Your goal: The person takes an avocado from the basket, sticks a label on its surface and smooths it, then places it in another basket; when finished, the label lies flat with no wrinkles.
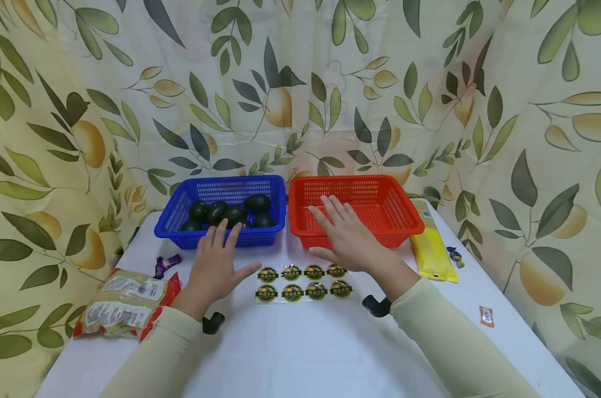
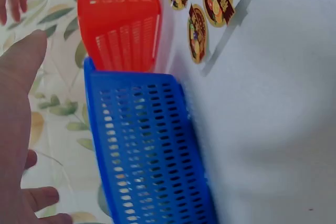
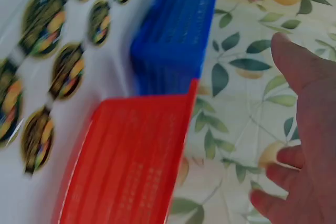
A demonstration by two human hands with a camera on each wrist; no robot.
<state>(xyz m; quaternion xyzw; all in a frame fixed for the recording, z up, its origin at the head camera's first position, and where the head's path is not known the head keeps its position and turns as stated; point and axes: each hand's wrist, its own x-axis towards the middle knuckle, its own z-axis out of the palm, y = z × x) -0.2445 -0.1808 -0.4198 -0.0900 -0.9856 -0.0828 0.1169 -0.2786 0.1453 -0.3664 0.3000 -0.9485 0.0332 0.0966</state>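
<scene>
A blue basket (image 1: 221, 235) holding several dark green avocados (image 1: 231, 213) stands on the white table, with an empty red basket (image 1: 405, 213) to its right. In front of them lies a clear sheet of round stickers (image 1: 302, 282). My left hand (image 1: 216, 265) hovers open, fingers spread, just before the blue basket (image 2: 152, 156). My right hand (image 1: 342, 232) hovers open over the red basket's near rim (image 3: 131, 156). Neither hand holds anything. The stickers (image 2: 210, 3) also show in the left wrist view, and the stickers (image 3: 58, 61) in the right wrist view.
A bag of packaged food (image 1: 124, 304) lies at the left edge, with a small purple wrapper (image 1: 166, 264) near it. A yellow packet (image 1: 432, 249) lies right of the red basket, a small candy (image 1: 454, 255) and an orange tag (image 1: 486, 316) beyond. A leaf-print curtain (image 1: 300, 83) surrounds the table.
</scene>
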